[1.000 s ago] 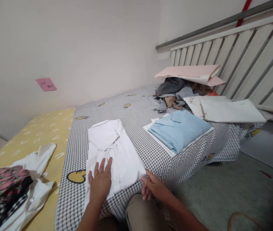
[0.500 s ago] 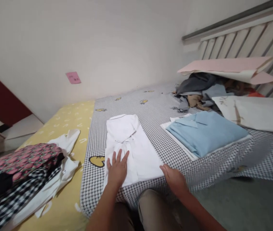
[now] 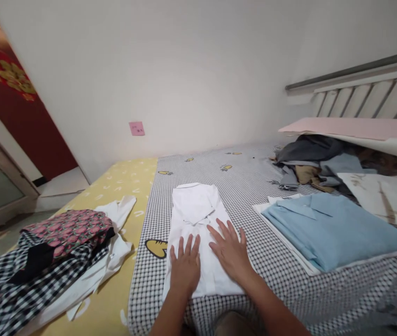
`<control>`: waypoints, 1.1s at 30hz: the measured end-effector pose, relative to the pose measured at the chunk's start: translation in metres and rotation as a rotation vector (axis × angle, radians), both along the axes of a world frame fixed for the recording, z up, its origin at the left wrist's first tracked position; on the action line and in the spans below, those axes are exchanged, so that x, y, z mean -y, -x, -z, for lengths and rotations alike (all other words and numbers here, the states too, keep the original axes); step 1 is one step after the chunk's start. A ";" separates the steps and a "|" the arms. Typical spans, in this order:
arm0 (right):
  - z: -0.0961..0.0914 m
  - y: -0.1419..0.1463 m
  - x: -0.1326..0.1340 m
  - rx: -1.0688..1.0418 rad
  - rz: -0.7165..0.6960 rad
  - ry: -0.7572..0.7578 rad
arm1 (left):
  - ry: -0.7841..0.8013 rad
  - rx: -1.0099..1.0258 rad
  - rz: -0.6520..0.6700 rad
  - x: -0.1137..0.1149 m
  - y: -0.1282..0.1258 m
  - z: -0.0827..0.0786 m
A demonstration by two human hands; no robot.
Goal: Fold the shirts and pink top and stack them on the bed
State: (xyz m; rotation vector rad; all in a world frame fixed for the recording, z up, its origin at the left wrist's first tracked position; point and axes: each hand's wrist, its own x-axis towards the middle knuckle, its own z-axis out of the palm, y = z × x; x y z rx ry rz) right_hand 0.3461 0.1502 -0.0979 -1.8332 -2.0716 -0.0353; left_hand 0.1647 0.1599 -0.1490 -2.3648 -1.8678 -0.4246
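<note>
The fingers (image 3: 188,245) of the left hand (image 3: 185,273) are spread and flat, pressing on a folded white cloth shirt (image 3: 198,200) and gripping nothing. Those of the right hand (image 3: 233,254) lie just beside them, also fanned out flat on the shirt and closed on nothing. The shirt is directly beneath both sets of fingers, its collar beyond the fingertips.

Around it spreads a black-and-white checked cloth (image 3: 268,261) with yellow printed figures. To the right of the fingers, apart from the shirt, lies a folded light-blue collared shirt (image 3: 338,233) with white fabric showing under it. Well left of them, on a yellow patterned cloth (image 3: 114,179), lie a pink floral garment (image 3: 75,231), a black-and-white gingham garment (image 3: 9,280) and a white garment (image 3: 117,254).

Farther right of the fingers sits a heap of grey and brown clothes (image 3: 319,149) under a pale-pink sheet (image 3: 352,127). Beyond the fingertips, farthest off, a small pink card (image 3: 136,129) hangs on the white wall (image 3: 201,84).
</note>
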 end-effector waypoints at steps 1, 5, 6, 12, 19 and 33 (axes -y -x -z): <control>0.008 0.003 -0.008 0.023 -0.011 0.088 | -0.012 0.014 0.015 -0.001 0.001 0.003; 0.036 -0.001 -0.021 0.068 -0.009 0.227 | -0.024 0.036 0.058 -0.005 0.004 0.011; 0.039 -0.002 -0.021 0.070 -0.009 0.220 | -0.027 0.039 0.057 -0.006 0.004 0.012; 0.039 -0.002 -0.015 0.064 0.031 0.136 | -0.098 0.068 -0.028 0.000 0.001 0.011; 0.040 -0.006 -0.016 0.078 -0.108 0.126 | -0.081 0.087 -0.121 0.003 -0.001 0.003; 0.019 -0.015 -0.029 -0.099 -0.117 0.361 | 0.352 0.142 -0.049 0.000 0.045 -0.050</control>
